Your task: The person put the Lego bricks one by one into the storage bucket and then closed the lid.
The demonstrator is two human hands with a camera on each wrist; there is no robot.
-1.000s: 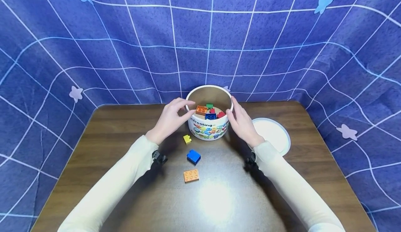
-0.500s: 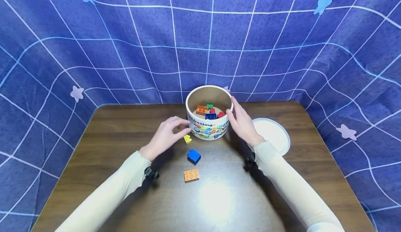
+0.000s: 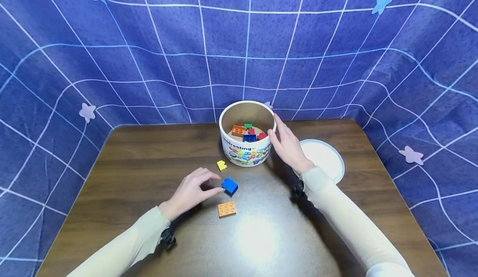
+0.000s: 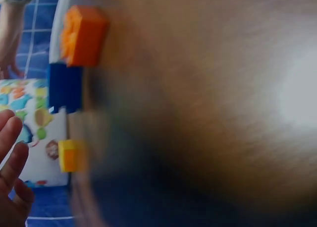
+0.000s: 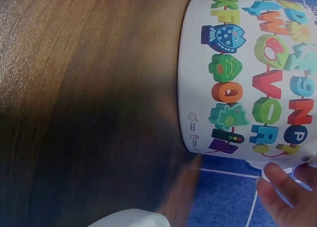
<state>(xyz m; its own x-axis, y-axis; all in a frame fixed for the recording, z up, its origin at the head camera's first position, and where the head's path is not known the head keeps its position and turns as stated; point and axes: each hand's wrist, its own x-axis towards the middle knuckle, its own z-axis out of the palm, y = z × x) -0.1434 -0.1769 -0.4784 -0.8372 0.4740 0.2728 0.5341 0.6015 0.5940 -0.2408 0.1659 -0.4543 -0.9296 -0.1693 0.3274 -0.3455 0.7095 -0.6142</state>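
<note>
My left hand (image 3: 191,192) is beside a blue brick (image 3: 229,186), thumb and fingers parted on its left. The thumb tip is close to the brick; I cannot tell if they touch. Nothing sits between those fingers. Behind the blue brick lies a small yellow brick (image 3: 222,165), and in front an orange brick (image 3: 227,209) with studs up. My right hand (image 3: 286,147) rests on the right side of a round white tub (image 3: 244,152), fingers fairly straight along its wall and rim. Inside the tub are several bricks, including an orange brick (image 3: 238,131) and a dark blue brick (image 3: 249,138).
A white round lid (image 3: 324,160) lies on the wooden table (image 3: 149,152) right of the tub, partly behind the right wrist. A blue curtain (image 3: 231,40) with a white grid hangs behind the table and at both sides.
My left hand has moved from the tub's rim down past the yellow brick to the blue brick. The right hand has stayed at the tub. The loose bricks have not moved on the table.
</note>
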